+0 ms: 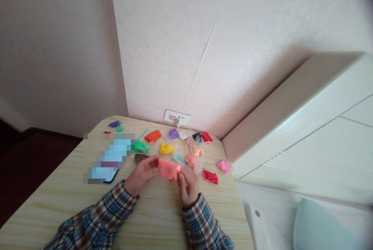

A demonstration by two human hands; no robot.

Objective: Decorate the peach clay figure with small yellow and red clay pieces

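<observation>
Plaid sleeves reach over the wooden table; the left hand pinches one end of a flat coral-pink packet, and the right hand pinches the other; both grips are closed down to the packet's thin sides, maybe so its middle shows and does not droop; the packet is between the hands, and looks lifted a bit off the table; just past it lie a yellow packet, a green packet and an orange packet, perhaps spread out to keep the colours apart; a red packet lies near the right hand; a blurry phone-like thing sits off left, maybe out of the way.
</observation>
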